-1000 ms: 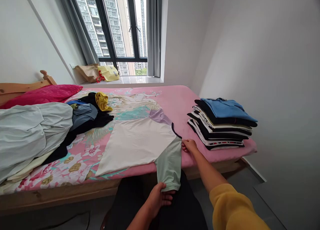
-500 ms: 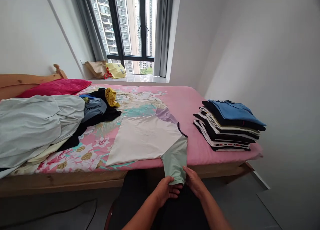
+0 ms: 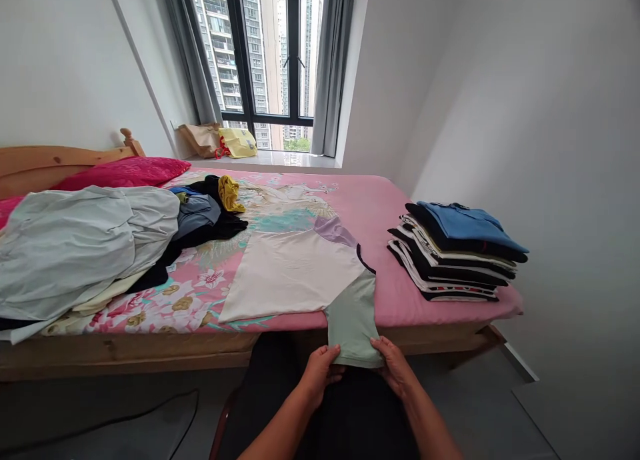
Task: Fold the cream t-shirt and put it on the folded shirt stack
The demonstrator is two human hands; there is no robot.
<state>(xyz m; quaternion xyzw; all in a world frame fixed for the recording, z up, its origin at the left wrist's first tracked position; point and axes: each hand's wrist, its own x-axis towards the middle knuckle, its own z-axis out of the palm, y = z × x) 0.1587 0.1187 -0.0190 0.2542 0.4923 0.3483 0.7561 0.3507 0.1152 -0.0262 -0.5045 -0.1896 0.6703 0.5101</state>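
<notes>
A T-shirt [image 3: 293,270] with a cream body, one lilac sleeve [image 3: 334,232] and one pale green sleeve [image 3: 353,317] lies flat on the bed, its dark-trimmed neckline facing right. The green sleeve hangs over the bed's front edge towards me. My left hand [image 3: 320,373] pinches the left corner of that sleeve's hem, thumb on top. At the right corner of the hem, my right hand [image 3: 393,365] grips the cloth in the same way. Between them the sleeve end is spread fairly flat.
A stack of folded clothes [image 3: 457,253], blue on top, stands at the bed's right end. Heaped loose clothes [image 3: 90,247] lie on the left, near a red pillow [image 3: 125,172]. Paper and yellow bags [image 3: 237,142] rest on the windowsill. The wooden bed frame [image 3: 150,363] runs along the front.
My hands have moved apart, and the sleeve's hem is now stretched wider and flatter between them. The right hand has shifted right. The view has turned slightly left.
</notes>
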